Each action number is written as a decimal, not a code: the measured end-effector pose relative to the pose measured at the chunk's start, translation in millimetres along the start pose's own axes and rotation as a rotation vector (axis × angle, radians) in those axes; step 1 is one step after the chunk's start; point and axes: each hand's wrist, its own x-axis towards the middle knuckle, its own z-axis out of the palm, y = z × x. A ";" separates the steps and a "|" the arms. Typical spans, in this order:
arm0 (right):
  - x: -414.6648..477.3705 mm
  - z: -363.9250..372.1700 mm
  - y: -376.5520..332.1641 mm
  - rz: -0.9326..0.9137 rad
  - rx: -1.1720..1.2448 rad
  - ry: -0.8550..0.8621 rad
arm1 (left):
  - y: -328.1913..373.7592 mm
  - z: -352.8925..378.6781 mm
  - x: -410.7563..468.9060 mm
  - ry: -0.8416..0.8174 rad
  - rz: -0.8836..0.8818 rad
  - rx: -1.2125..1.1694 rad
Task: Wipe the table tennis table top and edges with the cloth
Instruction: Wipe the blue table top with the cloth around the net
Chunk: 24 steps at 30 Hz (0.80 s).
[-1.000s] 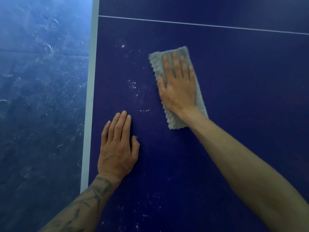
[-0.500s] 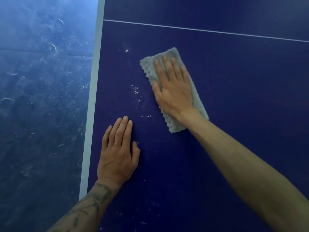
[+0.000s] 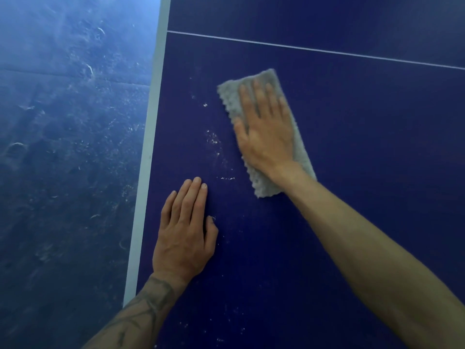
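Bench (image 3: 352, 159) part-wiped.
Flat right hand (image 3: 266, 137) presses cloth (image 3: 232, 96); left hand (image 3: 183, 238) rests released; dust (image 3: 214, 141) lies at cloth's eight o'clock.

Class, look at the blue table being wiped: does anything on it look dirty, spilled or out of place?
White specks lie scattered on the table top between the left hand and the cloth, which the right hand presses flat; more dot the near surface. They stand out against the dark blue as unwiped dirt.
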 end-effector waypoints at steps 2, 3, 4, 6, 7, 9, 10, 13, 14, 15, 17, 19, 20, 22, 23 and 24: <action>19.9 -5.8 12.1 0.149 0.024 0.033 | 0.0 0.6 0.2 -0.003 0.000 -0.002; 33.5 -8.4 12.8 0.214 0.037 0.045 | -0.1 0.7 -0.1 -0.003 0.001 -0.003; 47.1 -9.7 9.7 0.260 0.048 0.058 | -0.3 1.0 -0.2 0.001 0.003 -0.004; 64.8 -9.2 -7.9 0.282 0.062 0.066 | -0.7 1.9 0.1 0.010 0.007 -0.006; 66.1 -8.5 -19.5 0.252 0.073 0.058 | -0.9 2.3 0.3 0.012 0.006 -0.004; 48.6 -3.5 -43.3 0.109 0.073 0.036 | -0.9 1.7 -0.6 0.012 0.005 0.003; 30.3 1.0 -51.6 0.017 0.043 0.023 | -0.7 1.2 -0.6 0.013 0.008 0.004; -21.7 9.6 -40.8 -0.126 -0.043 -0.026 | 0.1 0.1 0.0 0.012 0.002 -0.007; -26.7 8.8 -28.1 -0.097 -0.038 -0.022 | 0.5 0.0 0.0 0.010 0.000 -0.012; -24.0 6.3 -16.1 -0.037 -0.021 -0.006 | 0.9 -0.4 0.1 0.008 -0.003 -0.015; -4.8 0.1 -3.2 0.109 0.009 0.026 | 0.9 -0.4 0.5 0.005 -0.002 -0.018; 17.1 -1.9 -8.9 0.208 0.036 0.048 | 1.0 0.3 0.4 0.008 0.000 -0.019; 21.9 -0.6 -18.6 0.221 0.050 0.050 | 0.5 0.2 -0.1 0.010 0.001 -0.015; 12.9 4.1 -42.6 0.167 0.073 0.043 | -0.5 0.0 -1.1 0.013 0.009 -0.006; -1.0 7.9 -52.7 0.100 0.072 0.035 | -0.2 -0.8 -1.2 0.015 0.013 -0.003; -18.4 11.9 -58.7 0.020 0.050 0.027 | 0.6 -2.2 -0.9 0.017 0.013 -0.001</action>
